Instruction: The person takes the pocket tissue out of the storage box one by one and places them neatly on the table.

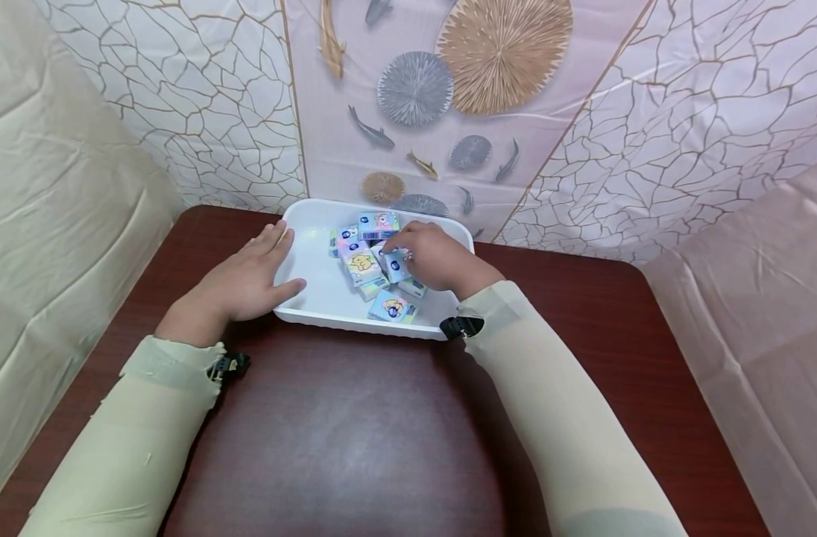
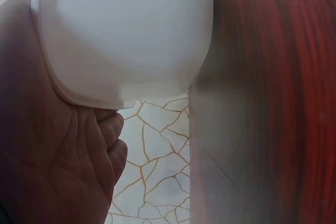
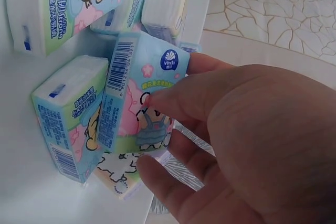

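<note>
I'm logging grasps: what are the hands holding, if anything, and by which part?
The right hand holds a Vinda tissue pack, thumb on its printed front; the left hand rests against the white tray's rim.

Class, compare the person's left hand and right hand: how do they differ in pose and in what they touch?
The left hand has its fingers extended, while the right hand has its fingers bent, pinching a tissue pack. The left hand rests against the left end of the white tray; the right hand reaches over its right half. Both hands are bare, with pale sleeves behind them.
</note>
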{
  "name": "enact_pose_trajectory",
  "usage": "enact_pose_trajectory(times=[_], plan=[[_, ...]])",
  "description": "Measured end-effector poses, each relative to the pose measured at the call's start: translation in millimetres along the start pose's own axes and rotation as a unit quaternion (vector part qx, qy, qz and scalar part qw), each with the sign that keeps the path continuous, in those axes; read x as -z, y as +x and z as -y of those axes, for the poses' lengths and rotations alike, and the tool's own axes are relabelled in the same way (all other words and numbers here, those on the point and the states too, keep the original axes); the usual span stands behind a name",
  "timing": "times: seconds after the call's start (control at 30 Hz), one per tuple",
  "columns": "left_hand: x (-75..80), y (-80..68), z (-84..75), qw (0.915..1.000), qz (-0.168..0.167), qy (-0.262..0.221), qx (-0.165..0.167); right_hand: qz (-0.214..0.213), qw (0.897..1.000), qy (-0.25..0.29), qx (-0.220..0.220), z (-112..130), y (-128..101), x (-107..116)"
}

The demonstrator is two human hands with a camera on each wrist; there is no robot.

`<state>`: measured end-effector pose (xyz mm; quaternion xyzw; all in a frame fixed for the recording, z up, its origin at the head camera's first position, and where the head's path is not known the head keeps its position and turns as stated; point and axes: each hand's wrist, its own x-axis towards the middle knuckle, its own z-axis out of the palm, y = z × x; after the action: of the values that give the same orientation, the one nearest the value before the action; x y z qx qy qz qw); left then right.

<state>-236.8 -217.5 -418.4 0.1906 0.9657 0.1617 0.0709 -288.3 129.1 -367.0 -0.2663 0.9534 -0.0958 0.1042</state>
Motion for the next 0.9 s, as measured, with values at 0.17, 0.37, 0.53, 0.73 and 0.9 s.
enact_pose_trajectory(times=[0.17, 0.37, 0.53, 0.73, 0.9], plan=[[-0.5, 0.5, 0.1, 1.0, 0.004, 0.002, 0.003, 0.007, 1.0, 0.0, -0.006, -0.2, 0.7, -0.9], [-1.8, 0.9, 0.8, 1.0, 0.004, 0.007, 0.006, 0.016, 1.0, -0.007, -0.017, -0.2, 1.6, -2.2], [-1.6, 0.0, -0.1, 1.0, 0.005, 0.002, 0.008, 0.022, 1.0, -0.013, -0.014, 1.0, 0.0, -1.2], [-1.2, -0.4, 0.1, 1.0, 0.003, 0.0, 0.005, 0.031, 0.999, -0.029, 0.004, 2.2, -3.7, 1.7], [-0.6, -1.2, -0.6, 1.0, 0.006, -0.004, 0.006, 0.033, 0.999, -0.035, 0.008, 3.3, -6.9, 4.8]])
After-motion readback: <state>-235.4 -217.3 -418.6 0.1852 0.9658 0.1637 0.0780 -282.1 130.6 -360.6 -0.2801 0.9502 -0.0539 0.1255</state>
